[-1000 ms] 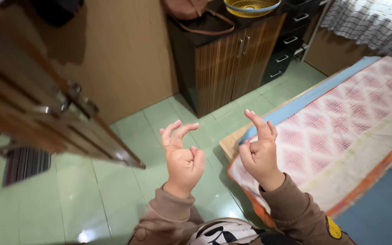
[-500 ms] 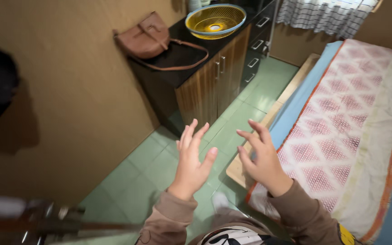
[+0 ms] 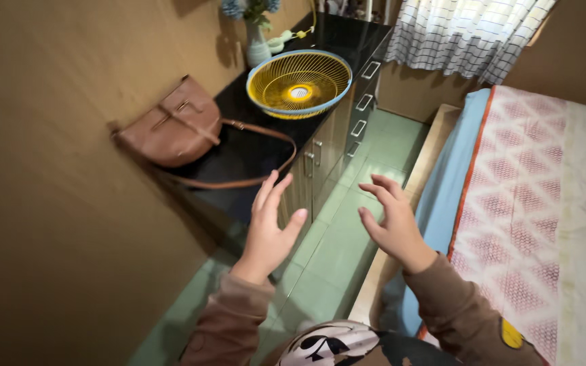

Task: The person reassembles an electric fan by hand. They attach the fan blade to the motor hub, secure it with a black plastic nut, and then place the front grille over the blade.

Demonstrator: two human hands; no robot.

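Brown bag (image 3: 171, 129) and yellow fan guard (image 3: 299, 83) on the far-left cabinet (image 3: 320, 163) now fill view; I see left hand (image 3: 269, 230) and right hand (image 3: 391, 227) uncurled, spread, empty, nearing.

The left hand (image 3: 266, 229) and the right hand (image 3: 391, 224) hang in the air with fingers spread and hold nothing; below them, in the middle of the frame, a strip of green floor (image 3: 347, 237) runs up toward the curtain (image 3: 466, 34); the dark cabinet (image 3: 320, 149) blocks the left side, with a brown bag (image 3: 171, 129) and a yellow wire bowl (image 3: 298, 83) on top; the bed (image 3: 530, 203) blocks the right; the brown wall (image 3: 55, 190) fills the far left.
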